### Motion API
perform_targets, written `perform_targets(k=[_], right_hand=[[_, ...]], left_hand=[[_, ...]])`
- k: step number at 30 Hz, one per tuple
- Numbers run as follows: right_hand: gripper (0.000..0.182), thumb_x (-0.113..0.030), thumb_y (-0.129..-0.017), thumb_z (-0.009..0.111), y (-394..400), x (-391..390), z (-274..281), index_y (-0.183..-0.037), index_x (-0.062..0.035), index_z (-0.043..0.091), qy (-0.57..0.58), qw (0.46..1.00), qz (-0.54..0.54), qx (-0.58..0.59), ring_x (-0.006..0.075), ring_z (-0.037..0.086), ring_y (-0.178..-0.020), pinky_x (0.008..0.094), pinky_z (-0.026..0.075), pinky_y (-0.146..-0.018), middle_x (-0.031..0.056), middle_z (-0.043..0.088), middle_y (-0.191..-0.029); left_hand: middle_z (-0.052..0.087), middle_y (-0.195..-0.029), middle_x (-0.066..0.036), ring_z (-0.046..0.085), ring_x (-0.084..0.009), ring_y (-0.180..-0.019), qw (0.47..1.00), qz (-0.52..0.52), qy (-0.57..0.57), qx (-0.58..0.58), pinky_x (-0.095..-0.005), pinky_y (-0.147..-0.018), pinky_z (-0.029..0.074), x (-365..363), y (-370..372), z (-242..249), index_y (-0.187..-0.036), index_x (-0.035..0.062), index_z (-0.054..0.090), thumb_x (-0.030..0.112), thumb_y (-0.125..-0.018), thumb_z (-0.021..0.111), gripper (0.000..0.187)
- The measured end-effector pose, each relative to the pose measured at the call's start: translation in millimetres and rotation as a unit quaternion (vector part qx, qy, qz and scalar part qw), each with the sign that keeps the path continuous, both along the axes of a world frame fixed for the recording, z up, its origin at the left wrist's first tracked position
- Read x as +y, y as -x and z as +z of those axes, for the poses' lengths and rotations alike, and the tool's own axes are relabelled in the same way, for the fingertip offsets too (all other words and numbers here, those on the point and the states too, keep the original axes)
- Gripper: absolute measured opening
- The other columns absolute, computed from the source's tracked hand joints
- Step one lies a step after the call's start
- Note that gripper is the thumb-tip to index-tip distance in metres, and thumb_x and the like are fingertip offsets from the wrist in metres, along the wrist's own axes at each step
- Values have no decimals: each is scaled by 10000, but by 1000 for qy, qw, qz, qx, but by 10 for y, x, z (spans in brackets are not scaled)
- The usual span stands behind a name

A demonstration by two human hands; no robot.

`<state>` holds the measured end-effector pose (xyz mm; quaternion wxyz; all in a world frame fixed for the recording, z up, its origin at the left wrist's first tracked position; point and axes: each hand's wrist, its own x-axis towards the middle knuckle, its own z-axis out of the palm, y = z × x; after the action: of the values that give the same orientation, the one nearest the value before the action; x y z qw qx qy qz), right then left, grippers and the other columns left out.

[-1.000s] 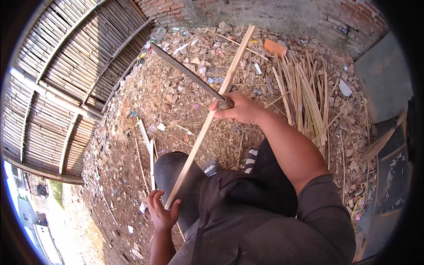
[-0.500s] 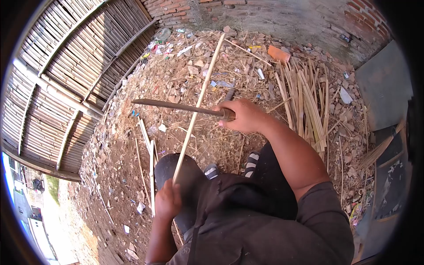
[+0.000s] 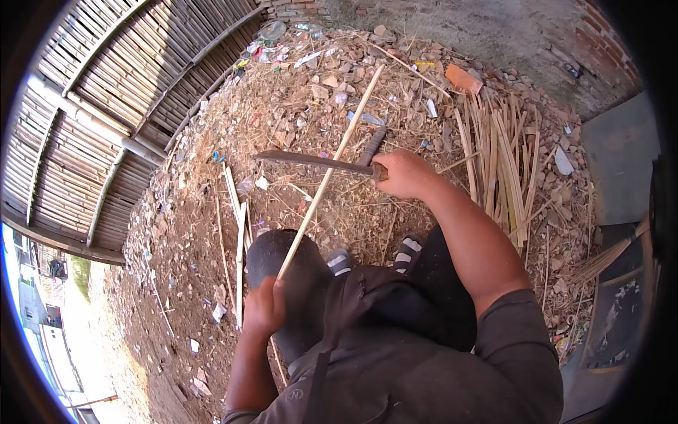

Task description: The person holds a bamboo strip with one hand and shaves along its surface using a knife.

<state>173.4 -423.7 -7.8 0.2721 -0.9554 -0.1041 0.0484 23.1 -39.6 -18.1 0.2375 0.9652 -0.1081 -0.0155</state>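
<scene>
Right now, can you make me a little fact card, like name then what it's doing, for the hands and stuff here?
Left hand: holds the near end of a strip
Right hand: grips a knife by its handle
Knife: crosses the strip; can't tell if they touch
Pile: more strips, lying to the right
Orange piece: on the ground, beyond the pile
Fence: at the left
Wall: at the far side

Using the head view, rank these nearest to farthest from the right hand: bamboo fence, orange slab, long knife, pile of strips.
1. Long knife: in the right hand
2. Pile of strips: to the right
3. Orange slab: farther ahead, slightly right
4. Bamboo fence: far left
</scene>
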Motion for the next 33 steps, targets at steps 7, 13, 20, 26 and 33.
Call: perform_targets(k=[7, 13, 20, 26, 33], right_hand=[[277, -257, -780, 728, 234, 250, 166, -1018, -117, 706, 79, 991, 112, -7, 360, 706, -886, 499, 558, -778, 151, 713, -863], [263, -309, -788, 746, -177, -129, -254, -961, -117, 696, -66, 994, -78, 26, 338, 708, -875, 478, 553, -772, 160, 699, -846], [325, -341, -787, 759, 151, 111, 24, -991, -94, 699, 36, 991, 115, 57, 348, 695, -889, 467, 544, -758, 149, 710, -898], [392, -367, -801, 750, -176, -351, -256, -1096, -110, 729, -108, 988, -91, 56, 306, 699, -818, 441, 539, -750, 148, 717, -873], [424, -355, -774, 749, 130, 13, -72, -1103, -91, 721, 64, 992, 86, 67, 331, 699, -876, 457, 544, -789, 155, 712, -907]], left_hand=[[589, -675, -236, 601, -490, -675, 1000, -5, -7, 13, -545, -590, 442, -46, -8, 45, -876, 34, 557, 304, -1064, 461, 343], [597, -685, -240, 604, -493, -682, 1000, -3, 17, 18, -551, -598, 441, 32, 2, 71, -888, 35, 563, 305, -1059, 474, 332], [595, -683, -242, 602, -492, -682, 999, -37, 9, 29, -550, -587, 439, 16, -22, 90, -875, 39, 553, 281, -1050, 493, 304], [580, -655, -235, 597, -492, -654, 1000, -15, 24, 4, -559, -575, 439, 16, 3, 66, -854, 45, 528, 259, -1039, 514, 284], [612, -685, -237, 606, -492, -671, 999, -30, -36, 10, -565, -587, 457, -29, 31, 51, -886, 50, 528, 247, -1021, 544, 239]])
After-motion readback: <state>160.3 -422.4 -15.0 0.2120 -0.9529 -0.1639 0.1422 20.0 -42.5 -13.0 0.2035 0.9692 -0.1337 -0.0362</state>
